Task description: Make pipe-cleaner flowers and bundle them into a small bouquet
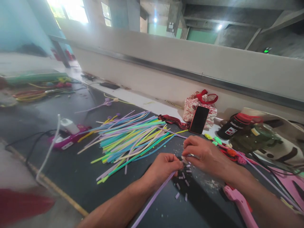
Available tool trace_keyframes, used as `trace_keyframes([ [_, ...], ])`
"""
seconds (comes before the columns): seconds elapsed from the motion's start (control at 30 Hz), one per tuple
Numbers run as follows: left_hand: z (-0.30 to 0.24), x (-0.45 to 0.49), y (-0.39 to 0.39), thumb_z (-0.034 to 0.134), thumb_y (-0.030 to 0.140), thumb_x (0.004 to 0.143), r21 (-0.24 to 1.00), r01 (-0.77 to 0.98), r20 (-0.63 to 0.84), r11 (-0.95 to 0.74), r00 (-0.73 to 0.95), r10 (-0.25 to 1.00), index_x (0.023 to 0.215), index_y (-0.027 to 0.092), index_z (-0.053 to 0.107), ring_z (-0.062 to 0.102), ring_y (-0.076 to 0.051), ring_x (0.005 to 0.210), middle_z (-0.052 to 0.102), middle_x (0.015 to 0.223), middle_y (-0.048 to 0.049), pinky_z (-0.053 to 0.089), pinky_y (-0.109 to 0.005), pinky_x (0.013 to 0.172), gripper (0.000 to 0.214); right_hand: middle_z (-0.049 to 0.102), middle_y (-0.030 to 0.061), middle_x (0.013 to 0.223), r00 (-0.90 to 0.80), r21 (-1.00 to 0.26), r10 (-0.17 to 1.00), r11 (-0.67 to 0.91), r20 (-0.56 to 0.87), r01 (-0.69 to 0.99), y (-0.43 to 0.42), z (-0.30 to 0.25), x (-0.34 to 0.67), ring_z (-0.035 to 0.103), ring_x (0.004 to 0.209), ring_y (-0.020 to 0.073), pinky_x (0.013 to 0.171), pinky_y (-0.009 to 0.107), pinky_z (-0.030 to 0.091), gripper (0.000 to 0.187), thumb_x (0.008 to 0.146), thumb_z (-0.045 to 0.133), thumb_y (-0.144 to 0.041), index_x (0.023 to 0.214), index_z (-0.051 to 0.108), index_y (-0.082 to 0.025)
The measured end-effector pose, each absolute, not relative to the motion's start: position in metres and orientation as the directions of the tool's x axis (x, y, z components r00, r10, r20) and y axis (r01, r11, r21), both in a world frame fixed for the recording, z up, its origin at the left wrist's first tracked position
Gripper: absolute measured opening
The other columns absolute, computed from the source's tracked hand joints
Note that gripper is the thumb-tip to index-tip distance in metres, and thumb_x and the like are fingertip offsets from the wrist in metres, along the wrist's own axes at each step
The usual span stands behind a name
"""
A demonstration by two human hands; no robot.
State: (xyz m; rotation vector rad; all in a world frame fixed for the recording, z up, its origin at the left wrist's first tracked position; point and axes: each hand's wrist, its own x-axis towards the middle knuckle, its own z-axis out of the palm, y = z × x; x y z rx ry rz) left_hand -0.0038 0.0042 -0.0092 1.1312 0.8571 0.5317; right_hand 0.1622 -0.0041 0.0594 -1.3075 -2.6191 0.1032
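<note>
My left hand [163, 167] is closed in a pinch on a long, thin lilac strip [152, 201], which runs down toward the bottom edge of the view. Close against it, my right hand [199, 152] has its thumb and fingertips brought together. A small pale bit shows at those fingertips, too small to name. Several short lilac pieces [180, 178] lie scattered on the dark table below both hands. Left of the hands spreads a pile of long strips [133, 136] in blue, yellow-green, cream, lilac and turquoise. A pink-handled tool [238, 199] lies under my right forearm, partly hidden.
A phone [199, 120] leans against a red-and-white patterned bag [190, 103]. Behind my right arm stand a black bottle [234, 126] and a green transparent bottle [256, 137]. A magenta power strip [64, 141] with cables sits left. A low pale partition [142, 72] borders the table.
</note>
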Motion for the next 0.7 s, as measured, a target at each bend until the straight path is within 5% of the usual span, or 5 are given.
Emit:
trace_keyframes([
  [0.7, -0.0022, -0.0047, 0.0075, 0.055, 0.022, 0.064, 0.773, -0.072, -0.424, 0.631, 0.68, 0.598, 0.057, 0.016, 0.048, 0.024, -0.002, 0.027, 0.043, 0.036, 0.0083, 0.013, -0.018, 0.032, 0.012, 0.054, 0.0026, 0.088, -0.499, -0.386, 0.859, 0.501, 0.115, 0.774, -0.004, 0.0569, 0.1631, 0.051, 0.086, 0.0149, 0.075, 0.029, 0.04, 0.009, 0.077, 0.051, -0.01, 0.073, 0.054, -0.018],
])
